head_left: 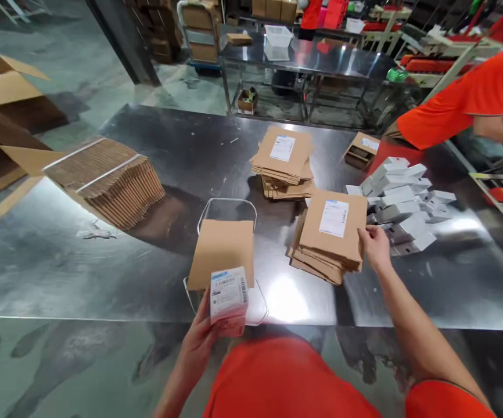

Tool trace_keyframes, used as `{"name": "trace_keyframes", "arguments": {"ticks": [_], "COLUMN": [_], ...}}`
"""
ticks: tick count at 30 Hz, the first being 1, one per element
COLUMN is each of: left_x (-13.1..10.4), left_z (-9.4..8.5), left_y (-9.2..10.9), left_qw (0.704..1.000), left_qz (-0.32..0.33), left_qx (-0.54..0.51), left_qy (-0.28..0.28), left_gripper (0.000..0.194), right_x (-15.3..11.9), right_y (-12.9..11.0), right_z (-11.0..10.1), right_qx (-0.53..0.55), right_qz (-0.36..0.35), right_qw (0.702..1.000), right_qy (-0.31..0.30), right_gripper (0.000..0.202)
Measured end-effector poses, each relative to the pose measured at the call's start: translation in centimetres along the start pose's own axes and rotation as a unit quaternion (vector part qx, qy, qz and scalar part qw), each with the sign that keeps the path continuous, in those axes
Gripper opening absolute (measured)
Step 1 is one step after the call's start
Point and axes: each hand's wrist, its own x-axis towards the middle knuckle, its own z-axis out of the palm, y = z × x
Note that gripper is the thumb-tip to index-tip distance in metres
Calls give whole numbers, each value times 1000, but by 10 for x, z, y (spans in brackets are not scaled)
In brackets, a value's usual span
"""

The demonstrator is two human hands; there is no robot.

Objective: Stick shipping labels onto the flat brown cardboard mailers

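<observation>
My left hand (pixel 200 334) grips a small box (pixel 229 293) with a white printed label and a reddish lower side, close to the table's front edge. Just beyond it, a plain brown cardboard piece (pixel 223 249) lies flat over a white strap loop (pixel 227 201). Over to the right, my right hand (pixel 376 247) pinches the right edge of a flattened cardboard carton (pixel 315 226) bearing a white label, on top of a loose stack. Several small white boxes (pixel 402 203) are heaped right beside that hand.
Behind sits another stack of labelled flat cartons (pixel 293 148), with a small open carton (pixel 362 150) to its right. A strapped bundle of cardboard (pixel 107 177) rests on the metal table (pixel 177 139) at left. Open cartons (pixel 7 87) stand beyond. A co-worker's orange sleeve (pixel 456 104) is at right.
</observation>
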Motion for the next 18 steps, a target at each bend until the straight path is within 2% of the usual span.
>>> {"name": "trace_keyframes", "arguments": {"ticks": [2, 4, 5, 6, 7, 9, 10, 11, 12, 15, 16, 18], "left_x": [2, 2, 2, 1, 0, -4, -6, -9, -12, -19, -20, -20], "left_z": [13, 24, 29, 34, 38, 43, 45, 45, 45, 40, 38, 30], "left_y": [10, 23, 29, 34, 38, 38, 34, 29, 23, 5, 3, 5], "left_qw": [1000, 996, 994, 992, 992, 994, 995, 994, 992, 977, 973, 972], "left_qz": [14, 21, 22, 19, 11, -24, -52, -84, -117, -194, -209, -210], "left_qx": [-2, 5, 6, 3, -5, -28, -38, -45, -50, -60, -70, -102], "left_qy": [-25, -82, -107, -125, -128, -102, -79, -50, -15, 65, 71, 40], "left_gripper": [39, 38, 38, 38, 38, 39, 40, 42, 44, 50, 51, 48], "right_x": [-3, -24, -40, -57, -75, -108, -122, -133, -142, -157, -161, -169], "right_y": [-1, -25, -44, -65, -86, -123, -136, -146, -152, -158, -159, -161], "right_z": [-2, 14, 26, 39, 52, 75, 84, 92, 98, 115, 119, 127], "right_qx": [-101, -101, -49, 23, 94, 185, 208, 220, 227, 223, 210, 176], "right_qz": [-29, -110, -154, -188, -209, -210, -196, -181, -167, -153, -154, -161], "right_qw": [994, 986, 978, 956, 914, 800, 754, 724, 708, 704, 715, 754], "right_qy": [-15, -68, -129, -223, -334, -531, -592, -628, -647, -657, -649, -613], "right_gripper": [45, 57, 63, 68, 72, 72, 70, 65, 59, 45, 40, 25]}}
